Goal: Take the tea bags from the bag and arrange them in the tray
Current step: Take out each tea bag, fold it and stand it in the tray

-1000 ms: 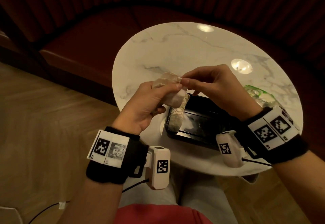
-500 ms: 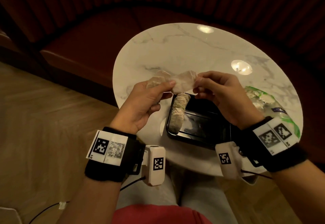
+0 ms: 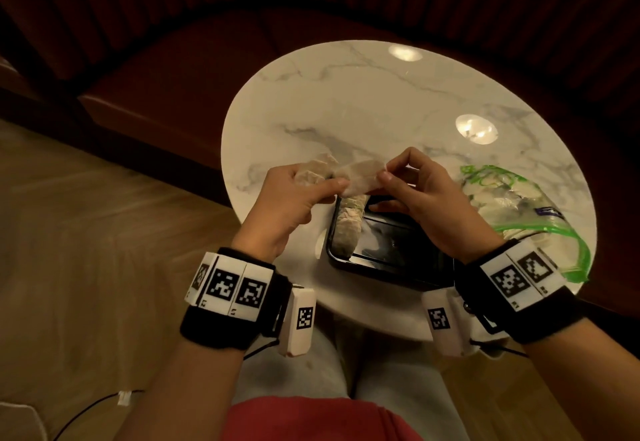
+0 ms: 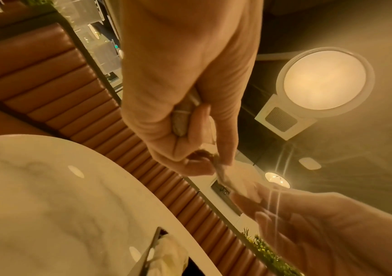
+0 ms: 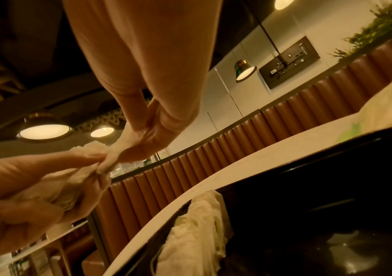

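Left hand [image 3: 287,198] clutches spare tea bags [image 3: 313,172]; right hand [image 3: 426,198] pinches one [image 3: 360,175], separating it above the tray [image 3: 398,260].

Black wristbands [image 3: 221,323] with white square-coded tags wrap both wrists; a white camera box [image 3: 298,322] (cabled, coded too) hangs from each. Red top [image 3: 311,420], pale trousers [image 3: 277,375].
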A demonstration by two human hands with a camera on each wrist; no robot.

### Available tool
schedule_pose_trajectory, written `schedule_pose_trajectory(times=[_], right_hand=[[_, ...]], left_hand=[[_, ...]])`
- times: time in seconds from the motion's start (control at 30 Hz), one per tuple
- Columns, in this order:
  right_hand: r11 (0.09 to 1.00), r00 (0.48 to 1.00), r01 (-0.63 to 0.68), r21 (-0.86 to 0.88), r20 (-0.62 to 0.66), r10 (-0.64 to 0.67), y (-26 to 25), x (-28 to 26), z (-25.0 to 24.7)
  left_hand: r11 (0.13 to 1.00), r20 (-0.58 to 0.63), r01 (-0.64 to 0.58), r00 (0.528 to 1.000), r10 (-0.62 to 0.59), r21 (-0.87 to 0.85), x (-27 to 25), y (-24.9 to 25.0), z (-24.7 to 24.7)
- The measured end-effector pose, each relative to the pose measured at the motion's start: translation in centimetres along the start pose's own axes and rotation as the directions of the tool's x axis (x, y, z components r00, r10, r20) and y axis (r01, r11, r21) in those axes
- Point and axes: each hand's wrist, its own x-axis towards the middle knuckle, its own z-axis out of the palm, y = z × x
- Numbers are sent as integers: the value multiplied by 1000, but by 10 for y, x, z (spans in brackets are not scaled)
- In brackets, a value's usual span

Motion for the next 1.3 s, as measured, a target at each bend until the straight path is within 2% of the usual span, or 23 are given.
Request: schedule_pose_trajectory(times=[0.1,0.17,0.23,0.37,0.47,0.53,0.6,0.7,0.9,0.97,1.03,1.1,1.17,1.23,1.3], right_hand=[[958,999,25,-287,52,-10,5,1,-4],[854,990,70,-516,142,5,9,2,-7],[751,964,106,-651,253,83,12,3,-6],[557,903,216,-802,381,198,18,9,2],[474,895,219,-853,369,250,26,13,11],[432,917,178,-884,309,253,35,16,17],[423,946,120,-898,233,226,42,21,21],[454,964,61,-889,170,203,44,23,23],[651,971,-56,-757,112,213,36,19,11],[672,962,-73,-737,126,243,30,15,6],[619,925,-33,-785,210,316,24,10,5],[506,862,65,-860,304,406,19,6,7],[408,790,132,-903,344,507,19,4,12],[360,735,145,-922,344,585,22,3,17],[362,724,140,-922,345,598,27,3,21]], left_hand=[[996,-35,93,995,-93,0,4,-13,-6],[990,-73,138,988,-138,-3,6,-23,-10],[984,-84,174,982,-170,44,6,-31,-10],[961,-43,200,980,-196,190,6,-43,-7],[945,-6,210,977,-215,251,7,-48,-5],[939,28,213,973,-229,270,7,-51,-5],[935,46,220,969,-241,277,7,-53,-6],[937,57,209,971,-233,278,7,-52,-7],[938,91,173,974,-209,302,6,-50,-6],[937,90,176,973,-212,302,7,-51,-6],[938,86,181,973,-215,296,6,-50,-5],[941,83,186,972,-218,284,6,-50,-5],[944,84,193,971,-222,269,5,-50,-4],[946,84,198,970,-226,256,5,-49,-4],[947,84,197,971,-225,253,4,-49,-4]])
